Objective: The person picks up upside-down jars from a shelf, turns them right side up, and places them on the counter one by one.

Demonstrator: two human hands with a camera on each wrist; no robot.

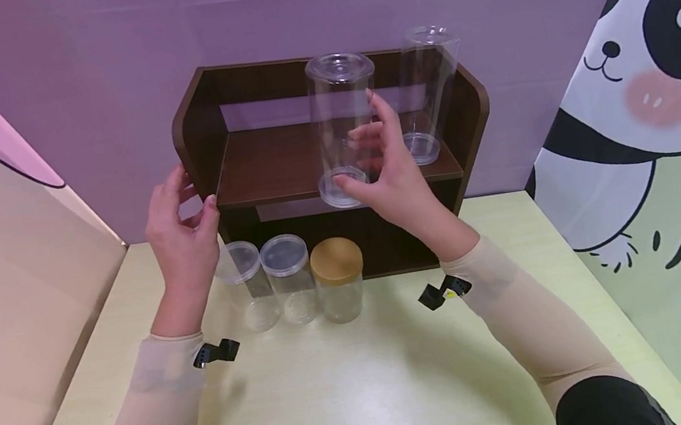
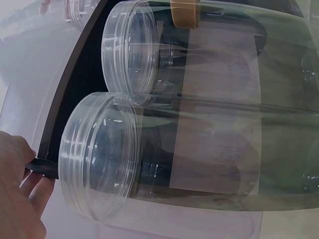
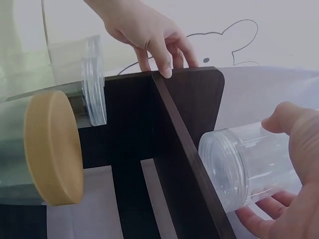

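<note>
A tall clear jar [image 1: 330,113] stands upright at the front edge of the upper board of a dark brown shelf [image 1: 269,157]. My right hand [image 1: 401,179] holds it from the right, thumb in front and fingers around the side. In the right wrist view, the jar's ribbed end [image 3: 219,169] is right at the board's edge. With its thumb at the front, my left hand [image 1: 181,230] grips the shelf's left side panel [image 1: 195,142]. The left wrist view shows the fingers [image 2: 42,191] around that panel's edge.
Another tall clear jar [image 1: 429,97] stands on the upper board at the right. Before the shelf, on the pale table [image 1: 339,399], are two clear-lidded jars [image 1: 250,289] [image 1: 294,287] and a jar with a tan lid [image 1: 337,259]. A purple backdrop [image 1: 73,97] hangs behind.
</note>
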